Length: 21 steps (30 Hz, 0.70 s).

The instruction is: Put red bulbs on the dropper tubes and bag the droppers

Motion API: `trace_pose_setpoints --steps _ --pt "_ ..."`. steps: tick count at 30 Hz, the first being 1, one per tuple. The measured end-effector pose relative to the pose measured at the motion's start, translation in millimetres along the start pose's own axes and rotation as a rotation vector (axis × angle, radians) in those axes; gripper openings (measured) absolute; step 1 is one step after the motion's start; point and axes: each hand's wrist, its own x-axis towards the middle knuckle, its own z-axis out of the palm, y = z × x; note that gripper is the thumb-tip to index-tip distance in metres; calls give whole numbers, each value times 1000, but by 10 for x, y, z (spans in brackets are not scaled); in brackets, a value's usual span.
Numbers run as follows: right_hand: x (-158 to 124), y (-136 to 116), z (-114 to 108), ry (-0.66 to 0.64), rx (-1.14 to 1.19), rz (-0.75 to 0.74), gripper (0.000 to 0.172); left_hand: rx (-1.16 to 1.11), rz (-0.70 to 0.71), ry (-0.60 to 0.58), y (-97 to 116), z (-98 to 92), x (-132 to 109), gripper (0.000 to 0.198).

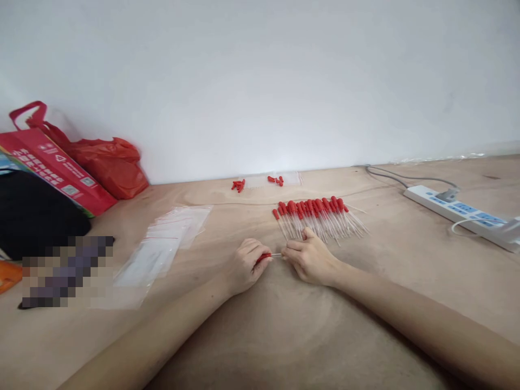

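My left hand is closed on a red rubber bulb. From the bulb a thin clear dropper tube runs across to my right hand, whose fingers pinch its other end. Tube and bulb meet at my left fingertips; the joint itself is partly covered. Just beyond my right hand lies a row of droppers, red bulbs pointing away and clear tubes toward me. Farther back, near the wall, sit two small groups of loose red bulbs, one of them on a clear bag.
Clear zip bags lie fanned out on the wooden table at left. Behind them are a red bag, a red plastic bag and a black item. A power strip with cables lies at right.
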Motion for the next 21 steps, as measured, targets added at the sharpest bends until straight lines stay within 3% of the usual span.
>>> trace_pose_setpoints --steps 7,14,17,21 --pt "41 -20 -11 -8 5 14 25 -24 -7 -14 -5 -3 10 20" --pt "84 -50 -129 -85 -45 84 22 -23 -105 -10 -54 -44 41 15" --pt "128 3 -163 -149 -1 233 23 32 -203 104 -97 -51 39 34" --pt "298 129 -125 -136 77 622 23 72 -260 135 -117 -44 25 34"
